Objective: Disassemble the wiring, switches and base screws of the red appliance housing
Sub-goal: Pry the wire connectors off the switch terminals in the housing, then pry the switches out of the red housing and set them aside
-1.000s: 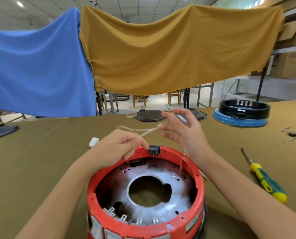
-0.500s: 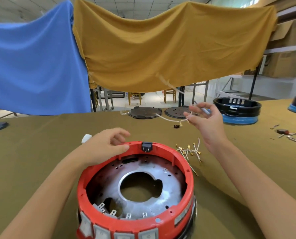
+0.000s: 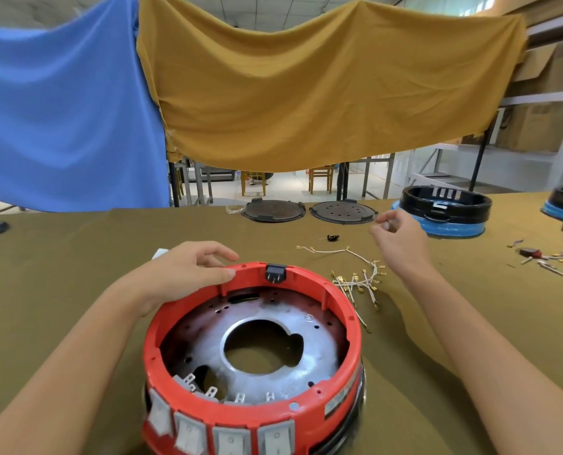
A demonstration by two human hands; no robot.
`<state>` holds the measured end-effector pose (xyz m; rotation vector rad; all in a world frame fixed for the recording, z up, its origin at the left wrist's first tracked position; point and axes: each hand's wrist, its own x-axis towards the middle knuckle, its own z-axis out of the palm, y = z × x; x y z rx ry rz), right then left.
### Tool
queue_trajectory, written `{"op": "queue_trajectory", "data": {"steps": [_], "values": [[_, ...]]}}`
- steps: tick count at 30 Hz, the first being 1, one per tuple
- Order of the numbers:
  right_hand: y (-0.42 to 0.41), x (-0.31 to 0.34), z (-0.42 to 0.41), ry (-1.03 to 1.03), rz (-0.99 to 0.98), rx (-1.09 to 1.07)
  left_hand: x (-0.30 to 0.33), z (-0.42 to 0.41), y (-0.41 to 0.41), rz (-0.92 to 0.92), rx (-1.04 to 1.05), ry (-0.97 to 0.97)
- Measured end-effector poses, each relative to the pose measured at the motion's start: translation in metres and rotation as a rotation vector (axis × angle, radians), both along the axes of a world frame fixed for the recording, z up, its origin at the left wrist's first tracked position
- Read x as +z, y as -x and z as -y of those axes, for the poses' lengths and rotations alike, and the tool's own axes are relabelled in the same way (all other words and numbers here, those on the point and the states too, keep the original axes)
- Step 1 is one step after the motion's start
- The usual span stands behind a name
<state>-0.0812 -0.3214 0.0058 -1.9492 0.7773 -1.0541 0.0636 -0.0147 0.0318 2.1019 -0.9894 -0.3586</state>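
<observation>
The red appliance housing (image 3: 252,353) stood upside down on the olive table cloth (image 3: 60,274), closest to the person. It was a round red ring with a row of grey rocker switches (image 3: 222,435) across its near wall, a silvery metal plate (image 3: 316,356) with a large central hole inside, and a black socket (image 3: 275,272) clipped on its far rim. The left hand (image 3: 188,274) rested on the housing's far-left rim, fingers relaxed and spread, the thumb pressed against the rim's edge. Just beyond the housing's far-right side lay loose white wires (image 3: 360,280) tipped with brass terminals. Above and past those wires the right hand (image 3: 401,244) hovered clear of the housing, fingers loosely curled, thumb and forefinger close together; whether they pinched anything could not be told.
</observation>
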Motion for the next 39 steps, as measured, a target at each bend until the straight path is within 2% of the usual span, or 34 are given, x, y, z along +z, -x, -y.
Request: {"op": "queue_trajectory", "data": {"steps": [5, 13, 19, 23, 26, 29, 32, 39], "values": [[0.001, 0.014, -0.023, -0.251, 0.245, 0.280, 0.004, 0.000, 0.005, -0.012, 0.002, -0.074], [-0.003, 0.019, -0.054, -0.538, 0.347, 0.712, 0.003, 0.002, 0.007, 0.035, -0.011, -0.069], [-0.006, 0.015, -0.067, -0.524, 0.257, 0.763, 0.002, 0.004, 0.009, 0.071, -0.067, -0.083], [-0.005, 0.016, -0.075, -0.497, 0.287, 0.810, 0.002, 0.006, 0.013, 0.112, -0.091, -0.046], [-0.004, 0.019, -0.082, -0.456, 0.297, 0.919, 0.005, 0.009, 0.016, 0.222, -0.098, 0.087], [-0.006, 0.019, -0.091, -0.389, 0.272, 0.985, 0.007, 0.012, 0.024, 0.211, -0.144, 0.271], [-0.008, 0.016, -0.096, -0.301, 0.246, 0.961, 0.009, 0.013, 0.026, 0.204, -0.186, 0.339], [-0.008, 0.017, -0.098, -0.230, 0.242, 0.861, 0.009, 0.012, 0.023, 0.223, -0.158, 0.360]]}}
